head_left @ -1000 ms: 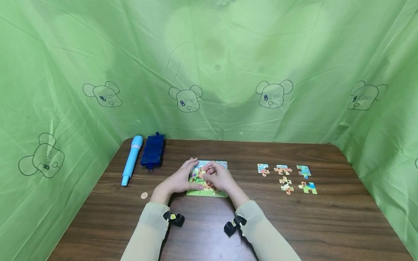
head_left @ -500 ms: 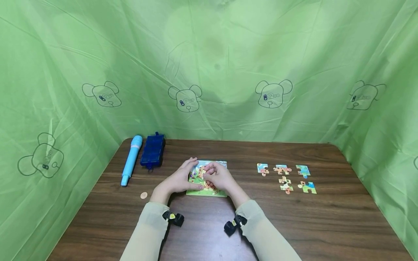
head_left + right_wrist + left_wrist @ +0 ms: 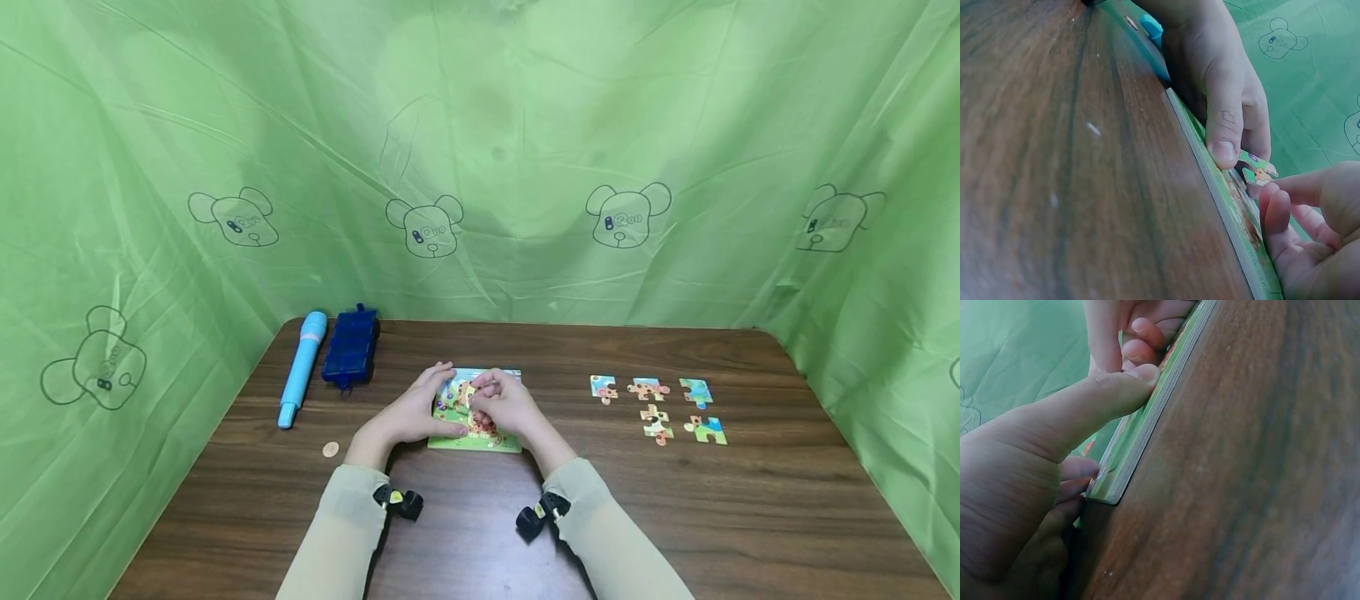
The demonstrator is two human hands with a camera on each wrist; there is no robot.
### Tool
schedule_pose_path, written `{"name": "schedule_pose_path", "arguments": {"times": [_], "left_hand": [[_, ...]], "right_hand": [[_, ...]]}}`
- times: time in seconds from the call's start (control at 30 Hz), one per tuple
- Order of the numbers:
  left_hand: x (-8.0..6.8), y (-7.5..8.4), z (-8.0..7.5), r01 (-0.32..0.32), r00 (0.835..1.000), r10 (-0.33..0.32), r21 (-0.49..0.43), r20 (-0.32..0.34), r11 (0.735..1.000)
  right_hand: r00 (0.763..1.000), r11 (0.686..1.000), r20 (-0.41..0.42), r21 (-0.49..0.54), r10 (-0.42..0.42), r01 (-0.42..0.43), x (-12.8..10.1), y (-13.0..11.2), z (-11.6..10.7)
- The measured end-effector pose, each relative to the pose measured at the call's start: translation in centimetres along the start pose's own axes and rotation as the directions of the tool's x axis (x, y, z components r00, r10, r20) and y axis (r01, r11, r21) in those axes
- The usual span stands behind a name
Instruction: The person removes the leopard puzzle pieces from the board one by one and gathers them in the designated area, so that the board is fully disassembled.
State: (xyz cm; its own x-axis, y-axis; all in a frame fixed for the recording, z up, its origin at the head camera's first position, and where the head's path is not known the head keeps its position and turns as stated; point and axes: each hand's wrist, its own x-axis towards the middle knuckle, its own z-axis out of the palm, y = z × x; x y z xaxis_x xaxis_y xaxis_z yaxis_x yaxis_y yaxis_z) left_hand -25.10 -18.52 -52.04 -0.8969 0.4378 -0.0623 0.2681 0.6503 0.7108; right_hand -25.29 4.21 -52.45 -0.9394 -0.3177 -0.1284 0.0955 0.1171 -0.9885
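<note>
A jigsaw puzzle board with a green border and a cartoon picture lies flat in the middle of the table. My left hand holds it at the left side, thumb laid over the front border and fingers along the left edge. Over the board, my right hand pinches a puzzle piece between thumb and fingertips. That piece is tilted up from the board in the right wrist view, close beside my left thumb. My right hand covers much of the board's right half in the head view.
Several loose puzzle pieces lie to the right on the wooden table. At the left back are a light blue microphone-shaped stick and a dark blue plastic case. A small round disc lies near my left wrist. Green curtain surrounds the table.
My right fingertips have shifted slightly to the right over the board, still pinching the puzzle piece. My left hand and the loose pieces stay in place.
</note>
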Motion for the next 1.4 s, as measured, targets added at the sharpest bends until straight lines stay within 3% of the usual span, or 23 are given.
{"name": "schedule_pose_path", "arguments": {"times": [0.17, 0.33, 0.6, 0.9, 1.2, 1.4], "left_hand": [[0.0, -0.1, -0.1, 0.013, 1.000, -0.013, 0.012, 0.003, 1.000], [0.1, -0.3, -0.1, 0.016, 1.000, -0.016, 0.008, 0.003, 1.000], [0.3, -0.7, 0.3, 0.005, 1.000, -0.005, 0.020, -0.006, 1.000], [0.3, -0.9, 0.5, 0.015, 1.000, -0.015, 0.033, -0.002, 0.999], [0.2, -0.8, 0.4, 0.020, 1.000, -0.020, 0.038, 0.007, 0.999], [0.1, -0.6, 0.4, 0.020, 1.000, -0.020, 0.017, 0.004, 1.000]], "right_hand": [[1.000, 0.999, -0.021, -0.047, -0.018, 0.017, -0.4, -1.1, -0.2], [0.995, 0.989, -0.025, -0.114, -0.097, 0.094, -1.7, -4.2, -1.1], [0.987, 0.965, -0.011, -0.213, -0.162, 0.156, -4.0, -7.0, -4.4], [0.988, 0.954, -0.004, -0.263, -0.154, 0.148, -6.9, -6.9, -10.3], [0.990, 0.938, 0.032, -0.317, -0.139, 0.142, -9.5, -5.7, -14.8], [0.997, 0.954, 0.015, -0.288, -0.080, 0.081, -10.0, -4.7, -18.1]]}}
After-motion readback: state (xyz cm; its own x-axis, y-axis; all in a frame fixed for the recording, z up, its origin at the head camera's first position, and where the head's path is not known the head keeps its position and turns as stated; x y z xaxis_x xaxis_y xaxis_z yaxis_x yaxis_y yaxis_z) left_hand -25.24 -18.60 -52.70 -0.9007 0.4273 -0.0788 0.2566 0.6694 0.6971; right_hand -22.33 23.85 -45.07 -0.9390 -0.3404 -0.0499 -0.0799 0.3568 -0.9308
